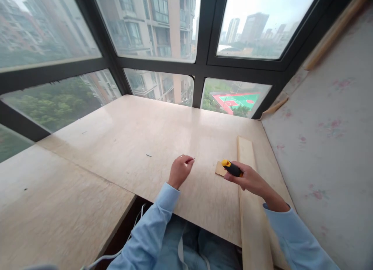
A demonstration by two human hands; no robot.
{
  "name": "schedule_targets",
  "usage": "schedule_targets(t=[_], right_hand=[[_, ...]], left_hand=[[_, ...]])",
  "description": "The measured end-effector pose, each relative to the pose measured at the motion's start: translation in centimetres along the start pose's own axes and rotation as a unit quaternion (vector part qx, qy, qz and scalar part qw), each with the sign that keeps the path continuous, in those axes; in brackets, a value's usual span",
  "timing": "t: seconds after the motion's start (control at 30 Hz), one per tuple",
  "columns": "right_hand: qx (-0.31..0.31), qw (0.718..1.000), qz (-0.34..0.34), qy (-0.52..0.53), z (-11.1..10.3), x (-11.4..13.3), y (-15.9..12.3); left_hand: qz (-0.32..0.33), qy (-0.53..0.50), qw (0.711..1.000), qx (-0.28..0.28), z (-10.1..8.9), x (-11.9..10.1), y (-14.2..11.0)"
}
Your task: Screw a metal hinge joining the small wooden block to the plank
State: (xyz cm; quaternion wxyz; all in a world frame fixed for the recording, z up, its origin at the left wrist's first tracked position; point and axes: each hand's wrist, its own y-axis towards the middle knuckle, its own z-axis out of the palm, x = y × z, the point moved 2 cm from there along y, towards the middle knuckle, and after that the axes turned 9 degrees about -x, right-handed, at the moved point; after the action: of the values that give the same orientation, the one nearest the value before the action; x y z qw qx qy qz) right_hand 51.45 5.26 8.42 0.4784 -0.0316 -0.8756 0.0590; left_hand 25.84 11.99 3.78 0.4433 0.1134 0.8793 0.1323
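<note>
My left hand (181, 170) is closed in a pinch above the middle of the wooden board surface (163, 137). A tiny pale tip shows at its fingertips, too small to name. In my right hand (250, 179) is a black-and-yellow tool handle (232, 168), its yellow end pointing up and left. Any blade or tip of the tool is hidden. Just beneath that hand lies a small flat brown piece (220, 169), partly covered. A long pale wooden plank (253, 223) runs under my right wrist.
A small dark screw-like piece (149, 155) lies left of my hands, and a dark speck (25, 189) farther left. Dark window frames (157, 63) border the back. A papered wall (326, 145) stands at right. A white cable (136, 219) hangs in the gap below.
</note>
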Motion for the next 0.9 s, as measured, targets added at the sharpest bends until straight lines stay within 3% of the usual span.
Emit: schedule_targets(t=[0.07, 0.17, 0.23, 0.3, 0.53, 0.77, 0.9], right_hand=[[0.0, 1.0, 0.01, 0.002, 0.0, -0.3, 0.2], [0.006, 1.0, 0.001, 0.007, 0.3, -0.7, 0.6], [0.021, 1.0, 0.002, 0.018, 0.8, -0.7, 1.0], [0.026, 0.999, 0.016, 0.04, 1.5, -0.6, 1.4], [-0.004, 0.992, 0.073, 0.101, 2.8, -0.3, 2.0], [-0.071, 0.984, 0.11, 0.121, 1.0, -1.3, 0.5], [-0.095, 0.976, 0.131, 0.147, -0.2, -2.1, -1.1]], left_hand=[[-0.053, 0.115, 0.991, -0.052, -3.7, 3.7, 1.2], [-0.153, 0.29, 0.94, -0.095, -9.2, 8.9, 1.8], [-0.209, 0.352, 0.908, -0.094, -11.9, 11.3, 1.7], [-0.229, 0.37, 0.896, -0.083, -13.3, 12.7, 1.7], [-0.225, 0.359, 0.902, -0.086, -13.1, 13.7, 2.0], [-0.221, 0.318, 0.913, -0.128, -13.0, 14.2, 1.8], [-0.166, 0.296, 0.924, -0.176, -12.4, 13.4, 2.0]])
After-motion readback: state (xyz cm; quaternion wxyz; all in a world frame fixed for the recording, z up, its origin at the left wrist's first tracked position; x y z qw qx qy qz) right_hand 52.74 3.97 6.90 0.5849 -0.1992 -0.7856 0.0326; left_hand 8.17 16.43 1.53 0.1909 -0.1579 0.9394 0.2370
